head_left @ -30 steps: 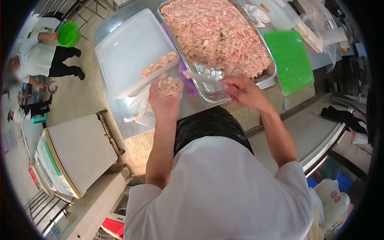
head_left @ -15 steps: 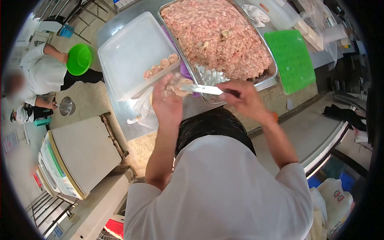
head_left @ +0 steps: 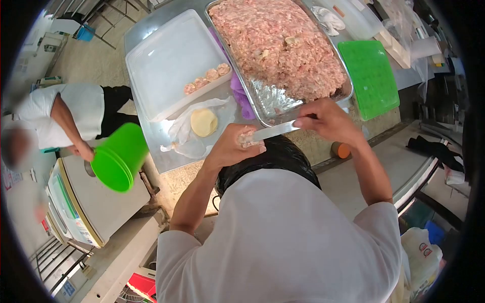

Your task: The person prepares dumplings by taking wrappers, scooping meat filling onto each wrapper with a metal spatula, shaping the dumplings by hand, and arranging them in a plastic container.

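My left hand is curled around a dumpling whose meat filling shows at the top. In my right hand is a flat metal spatula, its blade reaching to the dumpling. Beyond my hands, a deep metal tray holds a large mass of minced meat. A pale stack of round dumpling wrappers lies on a plastic bag left of my left hand. Several finished dumplings stand in a row along the near side of a white plastic tray.
A green lid lies right of the meat tray. A purple cloth shows between the trays on the steel table. At left a person holds a green bucket near a white cabinet.
My left hand has moved from over the wrappers toward my body and curled around the dumpling. The spatula came with it. The person with the green bucket has come closer.
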Demonstrator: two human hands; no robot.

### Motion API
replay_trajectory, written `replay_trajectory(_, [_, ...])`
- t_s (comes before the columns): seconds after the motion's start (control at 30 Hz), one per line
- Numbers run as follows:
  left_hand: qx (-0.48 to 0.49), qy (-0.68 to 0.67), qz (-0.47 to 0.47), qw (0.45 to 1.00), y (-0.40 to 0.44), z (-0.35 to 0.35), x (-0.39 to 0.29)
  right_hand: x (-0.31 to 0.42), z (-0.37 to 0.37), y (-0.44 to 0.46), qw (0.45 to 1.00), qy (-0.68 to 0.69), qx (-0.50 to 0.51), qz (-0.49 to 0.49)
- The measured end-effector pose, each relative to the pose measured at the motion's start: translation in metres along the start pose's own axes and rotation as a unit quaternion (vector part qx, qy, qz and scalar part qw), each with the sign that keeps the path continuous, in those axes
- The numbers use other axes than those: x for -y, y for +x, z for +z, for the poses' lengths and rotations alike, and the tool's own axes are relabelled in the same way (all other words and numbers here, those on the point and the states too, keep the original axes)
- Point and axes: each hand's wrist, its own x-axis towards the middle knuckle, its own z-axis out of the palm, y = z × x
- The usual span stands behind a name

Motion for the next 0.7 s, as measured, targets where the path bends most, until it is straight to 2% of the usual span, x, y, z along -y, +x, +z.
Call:
replay_trajectory(0.07, [-0.019,0.008,-0.012,1.0,-0.004,-0.001,0.005,0.006,0.0,-0.004,0.997,0.06,-0.003,0.054])
replay_trajectory(0.1, [-0.031,0.039,0.016,0.999,-0.004,0.001,0.008,0.008,0.001,-0.007,0.992,0.093,-0.006,0.084])
replay_trajectory(0.17, [-0.048,0.104,0.083,0.99,0.004,0.004,0.009,0.002,0.018,0.001,0.997,0.057,0.025,0.037])
replay_trajectory(0.2, [-0.058,0.101,0.059,0.992,0.004,0.003,0.007,-0.001,0.024,0.004,0.998,0.039,0.036,0.014])
replay_trajectory(0.23, [-0.068,0.096,0.035,0.992,0.001,0.0,0.006,-0.003,0.021,0.004,0.994,0.086,0.041,0.06])
replay_trajectory(0.33, [-0.09,0.016,-0.002,0.996,-0.006,-0.016,0.022,-0.03,0.001,0.016,0.996,0.016,-0.037,0.079])
replay_trajectory(0.37, [-0.101,0.004,-0.01,0.995,-0.008,-0.018,0.022,-0.045,0.005,0.021,0.995,-0.039,-0.091,0.014])
replay_trajectory(0.47, [-0.099,0.011,-0.006,0.995,-0.005,-0.015,0.019,-0.068,0.041,0.052,0.968,-0.216,-0.123,0.006])
replay_trajectory(0.57, [-0.092,0.035,0.002,0.995,-0.003,-0.01,0.015,-0.055,0.064,0.084,0.959,-0.214,-0.136,0.124])
replay_trajectory(0.7, [-0.12,0.013,-0.011,0.993,-0.012,-0.014,0.02,-0.056,0.065,0.086,0.957,-0.254,-0.117,0.077])
